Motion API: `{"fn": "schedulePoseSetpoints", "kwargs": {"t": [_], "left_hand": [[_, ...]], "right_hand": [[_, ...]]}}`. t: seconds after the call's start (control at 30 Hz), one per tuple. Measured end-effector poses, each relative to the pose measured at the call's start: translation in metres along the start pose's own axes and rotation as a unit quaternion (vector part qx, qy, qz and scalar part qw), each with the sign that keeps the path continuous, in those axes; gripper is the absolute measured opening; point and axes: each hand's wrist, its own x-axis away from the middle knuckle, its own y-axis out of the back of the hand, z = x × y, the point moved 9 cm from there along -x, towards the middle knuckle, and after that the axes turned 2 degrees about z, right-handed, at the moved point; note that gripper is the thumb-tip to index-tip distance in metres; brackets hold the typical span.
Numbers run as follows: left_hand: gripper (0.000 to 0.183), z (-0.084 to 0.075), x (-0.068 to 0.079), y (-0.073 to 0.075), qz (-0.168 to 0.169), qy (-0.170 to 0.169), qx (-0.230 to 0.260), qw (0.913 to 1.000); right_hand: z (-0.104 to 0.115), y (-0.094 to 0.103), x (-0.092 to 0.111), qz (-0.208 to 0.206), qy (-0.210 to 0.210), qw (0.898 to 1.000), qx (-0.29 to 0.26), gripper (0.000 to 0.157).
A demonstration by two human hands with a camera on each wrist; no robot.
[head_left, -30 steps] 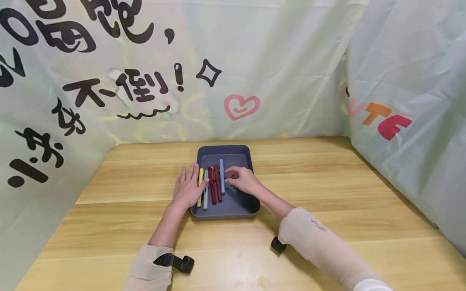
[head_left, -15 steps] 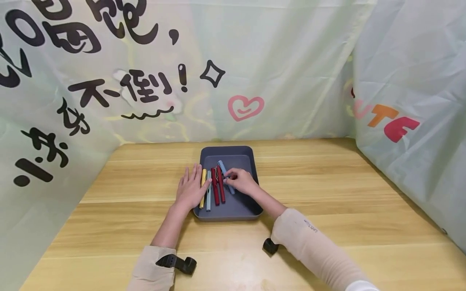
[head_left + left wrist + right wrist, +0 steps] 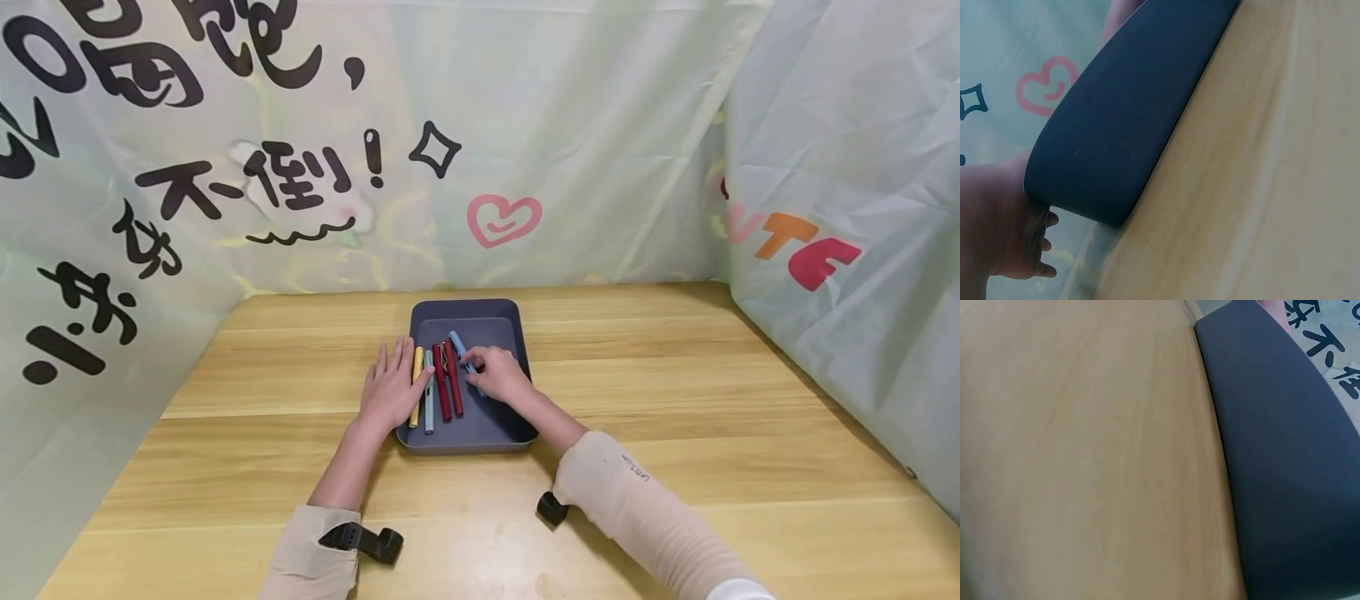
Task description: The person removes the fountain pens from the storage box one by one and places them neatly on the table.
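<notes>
A dark grey tray (image 3: 498, 423) holds several capped pens lying side by side. From the left come a yellow pen (image 3: 416, 404), a pale blue-green pen (image 3: 429, 412) and two dark red pens (image 3: 455, 392). To their right a blue pen (image 3: 456, 340) lies slanted, its top leaning left. My right hand (image 3: 501, 375) pinches this blue pen between thumb and curled fingers, covering its middle. Flat over the tray's left rim rests my left hand (image 3: 386, 392), fingers straight, thumb reaching across the yellow pen. In the left wrist view the left hand (image 3: 1007, 219) sits beside the tray wall (image 3: 1116, 112).
The tray stands on a light wooden table (image 3: 660, 383). A printed cloth (image 3: 600, 150) with lettering and a pink heart hangs behind and at both sides. In the right wrist view the tray's outer wall (image 3: 1285, 456) hides the pens.
The blue pen has turned from nearly parallel with the red pens to a slant, its lower end swung right. My right hand moved slightly with it; the left hand stays in place.
</notes>
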Motion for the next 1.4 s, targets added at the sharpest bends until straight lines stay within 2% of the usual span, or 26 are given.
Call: {"fn": "schedulePoseSetpoints", "kwargs": {"t": [0.17,0.57,0.67,0.77,0.83,0.9,1.07,1.17,1.23,1.4], "left_hand": [[0.068,-0.001,0.001,-0.001,-0.001,-0.001,0.002,1.0],[0.069,-0.001,0.002,0.0,0.002,0.001,0.004,1.0],[0.069,-0.001,0.002,0.0,0.001,0.001,0.005,1.0],[0.069,-0.002,0.002,0.001,-0.001,-0.002,0.007,1.0],[0.069,-0.001,0.003,0.001,-0.002,-0.003,0.009,1.0],[0.069,-0.001,0.003,0.0,-0.003,-0.003,0.009,1.0],[0.069,0.0,0.003,-0.001,-0.001,0.003,0.009,1.0],[0.069,0.0,0.002,-0.001,0.0,0.004,0.012,0.9999],[0.069,0.0,0.002,-0.001,0.001,0.005,0.014,0.9999],[0.07,-0.002,0.002,0.001,0.001,0.007,0.016,0.9998]], "right_hand": [[-0.002,0.006,0.002,-0.005,-0.015,1.0,-0.015,0.02],[0.001,0.016,0.01,-0.051,-0.006,0.999,0.019,0.017],[-0.001,0.018,0.012,-0.063,-0.012,0.998,-0.006,0.016],[-0.007,0.016,0.014,-0.059,-0.035,0.995,-0.074,0.015],[-0.012,0.013,0.015,-0.051,-0.054,0.988,-0.137,0.016],[-0.016,0.008,0.016,-0.037,-0.07,0.976,-0.205,0.02],[-0.021,-0.004,0.018,0.003,-0.105,0.933,-0.344,0.028],[-0.021,-0.009,0.02,0.031,-0.122,0.912,-0.39,0.028],[-0.019,-0.011,0.021,0.046,-0.127,0.906,-0.402,0.029],[-0.017,-0.01,0.023,0.065,-0.129,0.905,-0.401,0.031]]}}
